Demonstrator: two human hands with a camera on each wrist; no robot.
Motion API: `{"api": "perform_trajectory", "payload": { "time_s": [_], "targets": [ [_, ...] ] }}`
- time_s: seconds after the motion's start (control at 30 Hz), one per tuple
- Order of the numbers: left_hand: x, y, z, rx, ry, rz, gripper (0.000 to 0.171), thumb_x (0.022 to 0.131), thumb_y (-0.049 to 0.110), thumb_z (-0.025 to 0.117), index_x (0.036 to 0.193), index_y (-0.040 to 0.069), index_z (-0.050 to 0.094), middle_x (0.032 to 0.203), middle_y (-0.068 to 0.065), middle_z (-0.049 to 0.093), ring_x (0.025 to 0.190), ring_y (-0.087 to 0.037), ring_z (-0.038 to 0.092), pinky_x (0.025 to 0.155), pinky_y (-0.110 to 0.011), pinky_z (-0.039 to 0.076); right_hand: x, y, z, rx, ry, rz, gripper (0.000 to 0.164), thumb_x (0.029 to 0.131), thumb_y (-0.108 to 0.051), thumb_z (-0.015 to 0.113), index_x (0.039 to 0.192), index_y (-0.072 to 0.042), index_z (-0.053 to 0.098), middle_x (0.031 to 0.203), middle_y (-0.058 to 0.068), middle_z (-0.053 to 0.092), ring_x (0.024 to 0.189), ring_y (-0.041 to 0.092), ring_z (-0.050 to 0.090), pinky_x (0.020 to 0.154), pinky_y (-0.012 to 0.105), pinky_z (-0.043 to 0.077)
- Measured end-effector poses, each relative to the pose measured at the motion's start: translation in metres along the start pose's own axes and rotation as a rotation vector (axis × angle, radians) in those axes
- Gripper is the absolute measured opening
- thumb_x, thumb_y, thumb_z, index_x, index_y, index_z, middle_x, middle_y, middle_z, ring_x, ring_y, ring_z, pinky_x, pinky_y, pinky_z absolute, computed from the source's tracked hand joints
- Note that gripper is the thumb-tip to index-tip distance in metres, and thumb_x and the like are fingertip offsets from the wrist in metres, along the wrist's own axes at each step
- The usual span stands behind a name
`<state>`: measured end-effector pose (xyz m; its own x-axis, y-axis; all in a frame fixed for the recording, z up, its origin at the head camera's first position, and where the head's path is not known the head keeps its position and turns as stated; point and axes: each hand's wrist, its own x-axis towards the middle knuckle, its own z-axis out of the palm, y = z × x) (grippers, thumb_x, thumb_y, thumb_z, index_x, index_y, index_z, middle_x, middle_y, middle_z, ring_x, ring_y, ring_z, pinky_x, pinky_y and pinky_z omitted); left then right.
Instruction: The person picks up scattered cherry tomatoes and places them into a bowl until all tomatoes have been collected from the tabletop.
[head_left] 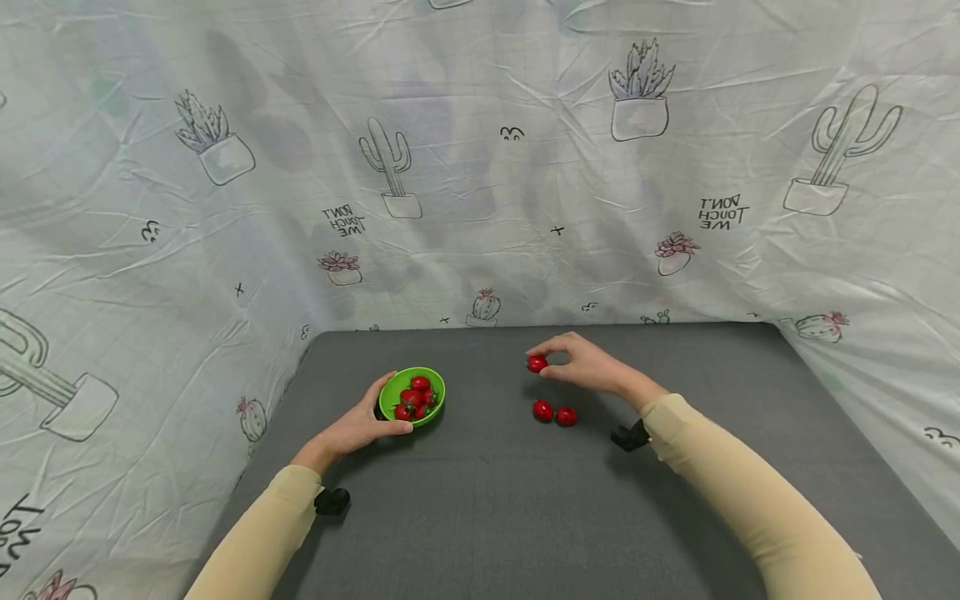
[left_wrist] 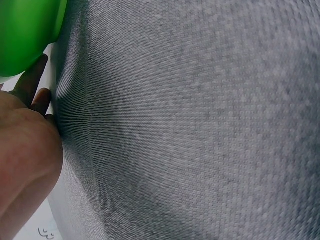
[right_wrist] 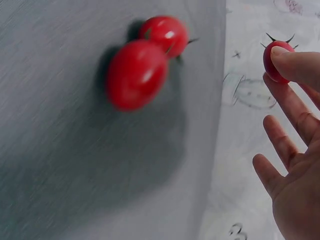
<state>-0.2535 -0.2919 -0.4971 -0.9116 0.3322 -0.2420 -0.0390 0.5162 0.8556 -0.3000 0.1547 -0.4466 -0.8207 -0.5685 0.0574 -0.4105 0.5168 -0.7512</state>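
Note:
My left hand (head_left: pixel 362 427) holds a green bowl (head_left: pixel 388 392) by its left side, thumb along the near rim and fingers around the far side. Inside the bowl lie several red cherry tomatoes (head_left: pixel 412 397) with green stems. The left wrist view catches only part of the bowl (left_wrist: pixel 25 35) and some fingers. Between thumb and index finger, my right hand (head_left: pixel 588 364) pinches one cherry tomato (right_wrist: pixel 276 62), raised above the table; its other fingers are spread. Below that hand, two more cherry tomatoes (head_left: pixel 543 411) lie side by side on the table.
A dark grey cloth covers the table (head_left: pixel 480 517). Behind and beside it hangs a white curtain (head_left: pixel 465 183) printed with cactus drawings. Black wrist cameras (head_left: pixel 332 502) are strapped at both sleeves, close above the tabletop.

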Motion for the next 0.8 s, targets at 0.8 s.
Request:
{"api": "perform_trajectory", "payload": {
  "time_s": [0.8],
  "targets": [
    [-0.002,0.003,-0.001,-0.012,0.005,0.006,0.110,0.088,0.036,0.083,0.165,0.029,0.005,0.167,-0.016,0.012,0.151,-0.039,0.013,0.114,-0.066,0.020,0.075,-0.064,0.041,0.010,-0.061,-0.100,0.037,0.100,-0.023,0.071,0.136,-0.028,0.067,0.135,-0.010,0.060,0.140,0.022,0.035,0.113,0.052,0.031]
  ]
}}
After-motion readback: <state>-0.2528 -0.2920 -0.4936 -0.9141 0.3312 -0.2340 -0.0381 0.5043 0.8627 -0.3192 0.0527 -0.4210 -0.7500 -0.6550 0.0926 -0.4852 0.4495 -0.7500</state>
